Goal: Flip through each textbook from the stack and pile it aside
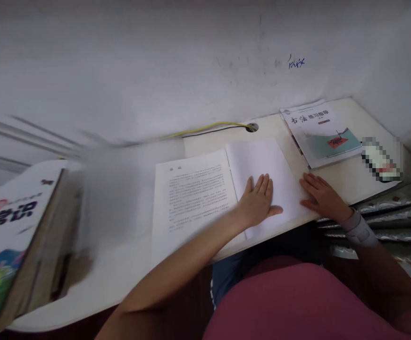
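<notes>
A blank white sheet (262, 163) lies on the white desk (347, 177), partly over a printed text page (191, 196). My left hand (258, 200) rests flat on the blank sheet with fingers stretched out. My right hand (320, 191) lies flat at the sheet's right edge, fingers extended, with a grey wrist band behind it. Neither hand holds anything.
A calligraphy workbook (320, 132) lies at the back right, with a blurred-out item (380, 158) beside it. A thick colourful book (10, 236) stands at the left edge. A yellow cable (208, 127) runs along the wall into a desk hole (252, 127).
</notes>
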Available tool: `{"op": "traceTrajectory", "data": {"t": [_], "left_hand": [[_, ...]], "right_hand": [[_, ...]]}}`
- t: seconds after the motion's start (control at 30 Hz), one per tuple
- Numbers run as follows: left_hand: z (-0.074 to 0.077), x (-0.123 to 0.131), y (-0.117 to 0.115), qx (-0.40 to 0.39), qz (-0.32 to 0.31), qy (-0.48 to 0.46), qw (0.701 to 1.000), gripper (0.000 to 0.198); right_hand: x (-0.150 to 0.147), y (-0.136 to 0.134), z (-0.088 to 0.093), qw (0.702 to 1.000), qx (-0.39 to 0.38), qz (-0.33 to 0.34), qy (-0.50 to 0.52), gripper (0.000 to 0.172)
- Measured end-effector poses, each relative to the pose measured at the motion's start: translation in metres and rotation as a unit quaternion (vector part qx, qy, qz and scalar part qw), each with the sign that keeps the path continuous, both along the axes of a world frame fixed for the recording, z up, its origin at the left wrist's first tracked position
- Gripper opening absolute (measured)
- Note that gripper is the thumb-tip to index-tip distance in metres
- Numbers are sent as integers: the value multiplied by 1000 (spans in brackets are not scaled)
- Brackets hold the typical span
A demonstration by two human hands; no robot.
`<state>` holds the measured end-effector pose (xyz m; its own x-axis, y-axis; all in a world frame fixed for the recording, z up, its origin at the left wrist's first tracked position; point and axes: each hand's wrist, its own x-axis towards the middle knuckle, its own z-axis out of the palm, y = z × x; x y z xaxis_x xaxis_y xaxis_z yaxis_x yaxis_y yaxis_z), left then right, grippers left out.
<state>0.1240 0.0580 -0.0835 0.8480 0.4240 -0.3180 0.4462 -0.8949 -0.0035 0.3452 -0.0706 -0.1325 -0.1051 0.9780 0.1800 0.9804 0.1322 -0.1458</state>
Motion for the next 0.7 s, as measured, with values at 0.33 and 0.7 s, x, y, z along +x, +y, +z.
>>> {"op": "traceTrajectory", "data": {"t": [0.33, 0.7], "left_hand": [[-5, 8, 1, -29, -6, -20, 999, 91], [-11, 10, 3, -35, -15, -33, 999, 91]], "right_hand": [[2, -1, -2, 1000, 1, 2, 0, 62], [2, -1, -5, 1000, 9, 0, -1, 63]]}}
